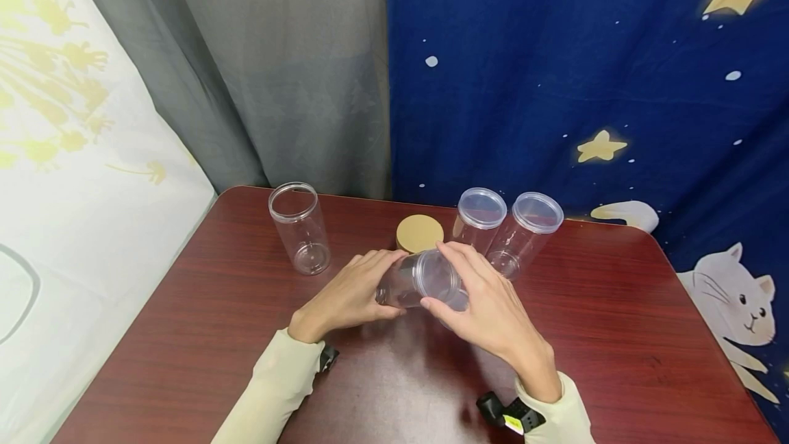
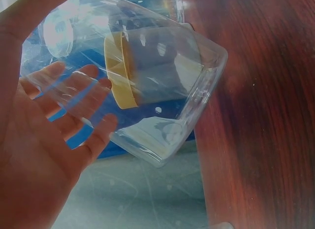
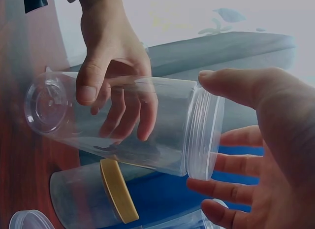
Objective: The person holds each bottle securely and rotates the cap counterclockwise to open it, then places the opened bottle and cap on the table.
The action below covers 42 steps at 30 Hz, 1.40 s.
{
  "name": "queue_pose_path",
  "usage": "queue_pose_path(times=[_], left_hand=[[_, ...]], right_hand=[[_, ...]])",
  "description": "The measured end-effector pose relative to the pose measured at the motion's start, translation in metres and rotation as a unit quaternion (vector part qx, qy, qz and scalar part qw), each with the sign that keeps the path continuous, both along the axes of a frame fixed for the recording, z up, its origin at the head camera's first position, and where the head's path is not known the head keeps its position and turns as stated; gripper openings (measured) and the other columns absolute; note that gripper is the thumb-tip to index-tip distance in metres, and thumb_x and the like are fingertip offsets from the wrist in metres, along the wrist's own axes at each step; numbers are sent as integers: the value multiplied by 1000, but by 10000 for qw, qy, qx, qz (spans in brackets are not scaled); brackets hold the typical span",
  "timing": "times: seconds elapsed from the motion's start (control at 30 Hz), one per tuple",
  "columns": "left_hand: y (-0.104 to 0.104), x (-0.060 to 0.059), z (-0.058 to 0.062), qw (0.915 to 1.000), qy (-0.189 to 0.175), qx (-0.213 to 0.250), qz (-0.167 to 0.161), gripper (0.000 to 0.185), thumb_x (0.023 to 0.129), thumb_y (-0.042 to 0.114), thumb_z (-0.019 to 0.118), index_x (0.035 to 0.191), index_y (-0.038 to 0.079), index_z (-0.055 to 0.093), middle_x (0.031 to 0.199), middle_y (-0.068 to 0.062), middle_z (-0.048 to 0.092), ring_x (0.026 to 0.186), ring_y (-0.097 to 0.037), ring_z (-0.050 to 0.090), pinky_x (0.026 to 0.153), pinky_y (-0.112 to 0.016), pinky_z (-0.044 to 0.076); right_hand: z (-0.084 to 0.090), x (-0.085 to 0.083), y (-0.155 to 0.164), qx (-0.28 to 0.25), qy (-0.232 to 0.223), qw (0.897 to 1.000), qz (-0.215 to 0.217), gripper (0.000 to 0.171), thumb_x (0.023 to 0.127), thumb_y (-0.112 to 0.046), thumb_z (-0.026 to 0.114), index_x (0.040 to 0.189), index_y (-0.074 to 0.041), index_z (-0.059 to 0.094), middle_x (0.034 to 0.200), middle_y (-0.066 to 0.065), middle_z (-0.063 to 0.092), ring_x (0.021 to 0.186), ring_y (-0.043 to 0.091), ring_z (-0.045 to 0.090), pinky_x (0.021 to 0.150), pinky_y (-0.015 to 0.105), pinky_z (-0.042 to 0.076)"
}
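Note:
A clear plastic jar [image 1: 397, 284] is held tilted on its side above the table, its base toward the left. My left hand [image 1: 354, 293] grips the jar's body, thumb on one side and fingers round the other, as the right wrist view also shows. On the jar's mouth sits a translucent ridged lid [image 3: 203, 135]. My right hand [image 1: 487, 300] holds this lid at its rim between thumb and fingers. Just behind the held jar stands a smaller jar with a gold lid [image 1: 420, 233], its body mostly hidden in the head view.
Two clear jars with translucent lids [image 1: 483, 208] [image 1: 537, 212] stand at the back right. An uncovered clear jar [image 1: 300, 231] stands at the back left. Part of another translucent round piece [image 3: 32, 221] shows on the reddish-brown table [image 1: 203, 334]. Curtains hang behind the table.

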State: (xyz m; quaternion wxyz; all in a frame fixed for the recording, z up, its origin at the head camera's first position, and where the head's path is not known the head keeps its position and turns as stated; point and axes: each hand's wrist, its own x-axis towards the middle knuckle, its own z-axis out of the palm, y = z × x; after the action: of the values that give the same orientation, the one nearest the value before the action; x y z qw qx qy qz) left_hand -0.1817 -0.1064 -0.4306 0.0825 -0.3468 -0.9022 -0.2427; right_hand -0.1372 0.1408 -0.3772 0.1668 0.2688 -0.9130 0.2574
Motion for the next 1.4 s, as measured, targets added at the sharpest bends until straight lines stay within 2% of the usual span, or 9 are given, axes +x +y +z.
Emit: queue_pose_path(times=[0.23, 0.47, 0.57, 0.73, 0.9, 1.0, 1.4], left_hand=[[0, -1, 0, 10000, -58, 43, -7, 87, 70, 45, 86, 142, 16, 46, 127, 0, 59, 115, -14, 54, 91, -37, 46], [0, -1, -1, 10000, -80, 38, -2, 87, 71, 45, 86, 143, 15, 46, 127, 0, 59, 115, -14, 54, 90, -37, 46], [-1, 0, 0, 10000, -13, 30, 6, 87, 71, 43, 86, 142, 15, 47, 127, 0, 59, 116, -14, 54, 90, -37, 46], [0, 1, 0, 9999, 153, -67, -2, 86, 71, 43, 86, 142, 13, 47, 128, -1, 59, 118, -15, 54, 91, -38, 46], [1, 1, 1, 9994, 298, -172, -24, 85, 72, 44, 85, 142, 12, 48, 129, -1, 59, 120, -16, 53, 92, -39, 46], [1, 1, 1, 9992, 351, -177, -54, 86, 72, 44, 85, 142, 11, 48, 129, -1, 59, 120, -16, 53, 92, -39, 46], [0, 2, 2, 9993, 337, -188, -5, 87, 72, 43, 86, 142, 11, 48, 132, -2, 58, 123, -17, 53, 95, -40, 46]], right_hand=[[0, 0, 0, -21, -44, 9999, 108, 77, 80, -45, 77, 146, -19, 47, 144, 1, 51, 127, 19, 53, 97, 45, 50], [0, 1, 0, -135, -135, 9998, -14, 85, 78, -53, 78, 149, -21, 43, 149, 3, 46, 130, 21, 51, 98, 48, 49], [0, 1, -1, -211, -57, 9994, -254, 85, 77, -56, 78, 148, -21, 44, 146, 2, 49, 125, 22, 55, 93, 49, 51], [-1, 2, -4, -184, 19, 9972, -721, 81, 77, -60, 76, 143, -20, 50, 132, -1, 57, 109, 20, 63, 82, 45, 54], [-2, 3, -7, -7, -31, 9956, -932, 80, 76, -65, 73, 139, -19, 55, 122, -3, 62, 94, 22, 68, 71, 42, 54], [-2, 3, -8, 42, -17, 9955, -941, 78, 76, -66, 73, 137, -20, 56, 121, -2, 62, 90, 23, 69, 69, 42, 54], [-1, 4, -7, -77, -63, 9981, -616, 74, 78, -58, 76, 139, -21, 54, 125, -3, 60, 95, 21, 67, 74, 41, 55]])
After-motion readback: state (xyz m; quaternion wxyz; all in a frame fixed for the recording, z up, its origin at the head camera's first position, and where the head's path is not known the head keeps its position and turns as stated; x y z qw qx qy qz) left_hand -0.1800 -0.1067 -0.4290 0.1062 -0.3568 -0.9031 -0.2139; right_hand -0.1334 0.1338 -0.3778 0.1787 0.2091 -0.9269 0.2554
